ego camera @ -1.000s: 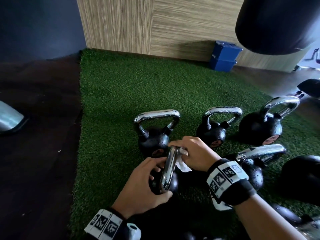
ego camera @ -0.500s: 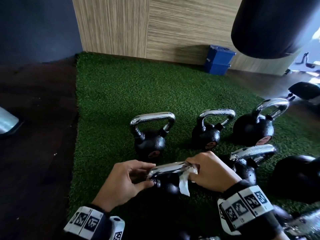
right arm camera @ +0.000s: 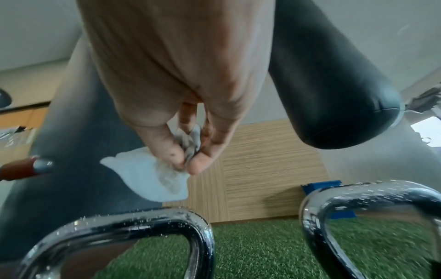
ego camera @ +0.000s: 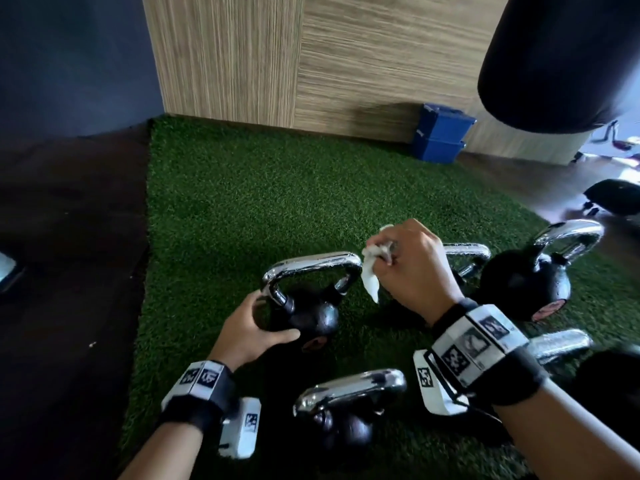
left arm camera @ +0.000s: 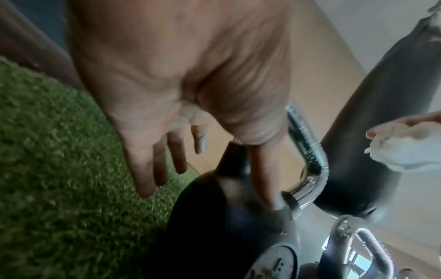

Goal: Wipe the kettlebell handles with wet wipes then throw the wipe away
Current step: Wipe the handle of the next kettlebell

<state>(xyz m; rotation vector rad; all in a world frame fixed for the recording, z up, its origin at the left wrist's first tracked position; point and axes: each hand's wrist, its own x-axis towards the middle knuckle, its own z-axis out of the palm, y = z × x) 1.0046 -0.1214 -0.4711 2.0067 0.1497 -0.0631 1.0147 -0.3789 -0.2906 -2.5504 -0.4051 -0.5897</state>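
Note:
Several black kettlebells with chrome handles stand on green turf. My left hand rests against the left side of the middle kettlebell. Its thumb lies on the black ball and its fingers hang straight over the grass. My right hand pinches a crumpled white wipe just right of that kettlebell's handle, apart from it. In the right wrist view the wipe hangs above the wet handle. The nearest kettlebell stands untouched between my wrists.
More kettlebells sit to the right, one handle partly behind my right hand. A black punching bag hangs at upper right. A blue box stands by the wood wall. Dark floor borders the turf on the left.
Both hands let go of the nearest kettlebell's handle. My left hand moved forward onto the middle kettlebell, and my right hand lifted the wipe up beside that kettlebell's handle.

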